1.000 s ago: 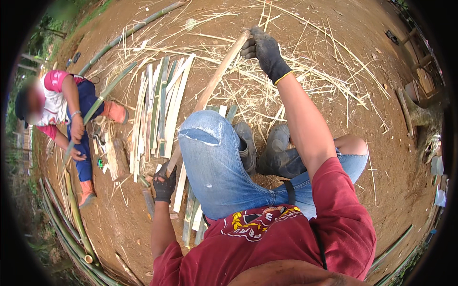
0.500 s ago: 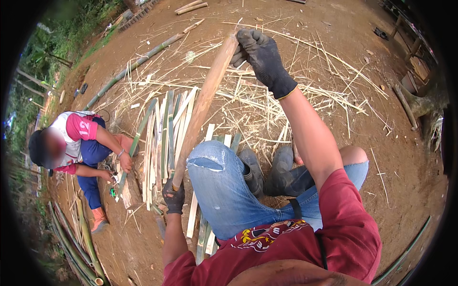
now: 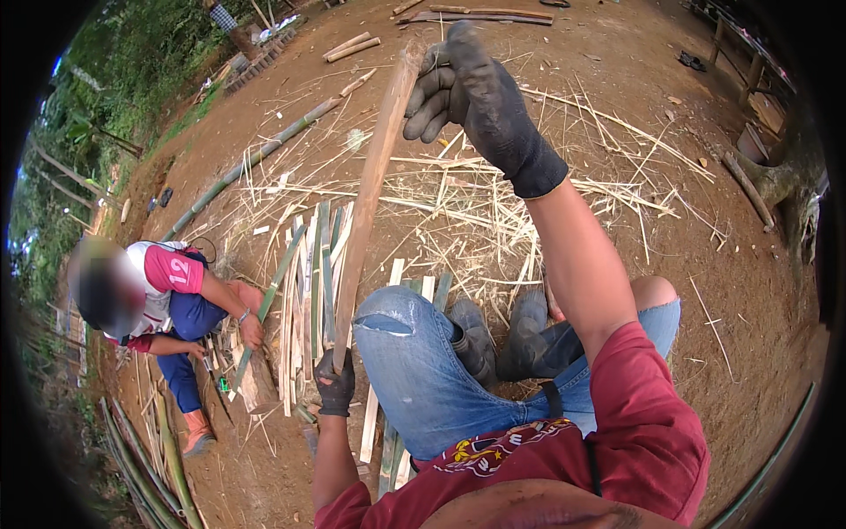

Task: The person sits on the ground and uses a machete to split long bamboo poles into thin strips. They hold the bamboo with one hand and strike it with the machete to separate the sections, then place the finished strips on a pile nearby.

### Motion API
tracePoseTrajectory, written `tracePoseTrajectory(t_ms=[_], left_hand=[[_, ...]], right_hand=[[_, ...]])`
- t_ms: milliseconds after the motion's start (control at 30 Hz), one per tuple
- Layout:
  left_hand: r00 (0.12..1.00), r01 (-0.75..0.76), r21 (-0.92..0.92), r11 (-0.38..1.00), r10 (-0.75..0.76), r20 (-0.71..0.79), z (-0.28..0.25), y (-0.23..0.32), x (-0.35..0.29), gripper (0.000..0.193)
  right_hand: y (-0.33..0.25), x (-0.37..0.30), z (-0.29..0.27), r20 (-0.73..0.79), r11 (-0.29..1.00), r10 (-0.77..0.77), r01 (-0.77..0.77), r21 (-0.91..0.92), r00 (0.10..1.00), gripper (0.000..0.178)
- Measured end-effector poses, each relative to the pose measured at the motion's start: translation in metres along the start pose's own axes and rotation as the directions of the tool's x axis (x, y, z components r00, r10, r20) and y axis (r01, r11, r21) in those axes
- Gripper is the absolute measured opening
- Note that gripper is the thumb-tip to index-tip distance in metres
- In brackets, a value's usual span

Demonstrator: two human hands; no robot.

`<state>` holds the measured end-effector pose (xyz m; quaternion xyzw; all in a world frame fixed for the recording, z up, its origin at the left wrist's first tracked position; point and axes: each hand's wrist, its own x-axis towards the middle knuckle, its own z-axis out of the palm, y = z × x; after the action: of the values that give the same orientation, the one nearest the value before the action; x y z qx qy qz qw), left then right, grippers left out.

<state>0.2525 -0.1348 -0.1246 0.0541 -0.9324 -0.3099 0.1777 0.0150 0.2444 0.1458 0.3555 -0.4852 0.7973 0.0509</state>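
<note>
My left hand [image 3: 335, 385], in a dark glove, is closed around the lower end of a long brown wooden slat [image 3: 374, 189]. The slat leans up and away from me, past the outer side of my left knee. Near its top end is my right hand [image 3: 476, 101], also gloved, with the fingers spread and the palm turned toward the slat. Whether a fingertip touches the wood is hard to see. Under and beside the slat lies a row of split bamboo strips [image 3: 310, 282], pale and green, partly hidden by my left leg.
A co-worker [image 3: 167, 291] crouches at the left, holding a green bamboo strip [image 3: 271, 304] over a wood block [image 3: 257, 375]. Pale shavings [image 3: 493, 207] cover the dirt ahead. A bamboo pole [image 3: 256, 159] lies far left, with more poles [image 3: 145, 467] near left.
My right hand has opened from its grip at the slat's top end. The slat has turned to show a narrower side and shifted slightly left at the top. The co-worker's head has moved.
</note>
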Motion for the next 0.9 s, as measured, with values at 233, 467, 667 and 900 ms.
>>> tracePoseTrajectory(t_ms=[233,467,667,900], left_hand=[[0.954,-0.14,-0.136,0.981,0.17,0.247,-0.049,0.08,0.022,0.072],[0.72,-0.34,-0.066,0.938,0.305,0.623,-0.071,0.215,0.1,0.061],[0.756,0.331,-0.43,0.84,0.037,0.654,-0.018,0.268,0.134,0.035],[0.843,0.49,-0.661,0.569,-0.115,0.526,0.054,0.24,0.111,0.03]], right_hand=[[0.023,-0.012,0.012,0.049,0.903,0.043,-0.018,-0.429,0.998,0.05],[0.045,-0.06,0.018,0.183,0.977,0.206,-0.193,-0.088,0.961,0.046],[0.115,-0.102,-0.02,0.024,0.93,0.362,-0.363,0.058,0.932,0.033],[0.291,-0.345,-0.231,-0.924,-0.447,0.375,-0.859,-0.251,0.075,0.075]])
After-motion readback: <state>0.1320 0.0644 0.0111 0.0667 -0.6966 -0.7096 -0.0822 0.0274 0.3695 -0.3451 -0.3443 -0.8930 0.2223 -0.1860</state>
